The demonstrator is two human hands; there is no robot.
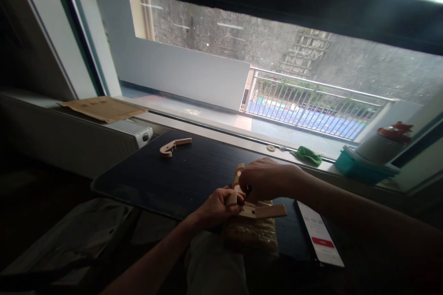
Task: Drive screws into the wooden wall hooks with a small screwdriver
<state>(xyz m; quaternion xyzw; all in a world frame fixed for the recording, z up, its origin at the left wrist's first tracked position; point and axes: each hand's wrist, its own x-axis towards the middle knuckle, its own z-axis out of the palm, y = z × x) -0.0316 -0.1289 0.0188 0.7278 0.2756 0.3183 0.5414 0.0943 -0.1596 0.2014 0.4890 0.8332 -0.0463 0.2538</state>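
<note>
My left hand [214,205] is closed round the curved end of a light wooden hook [272,211], whose flat arm points right and shows a dark hole. Just above it, my right hand [265,177] is bent into a closed grip; what its fingers hold is hidden, though something small and dark shows beneath them. Another pale wooden piece [240,167] with a hole sticks up behind my right fingers. Under both hands lies a block in clear, shiny wrapping [251,235]. Farther left on the dark table [138,175] rests a second wooden hook [175,146], with small screws standing at its bend.
A phone [318,233] showing a timer lies right of the wrapped block. Along the windowsill are a green cloth [307,155], a round disc [270,148] and a teal box [367,166]. A brown envelope [104,108] lies over a white heater [133,131] at left.
</note>
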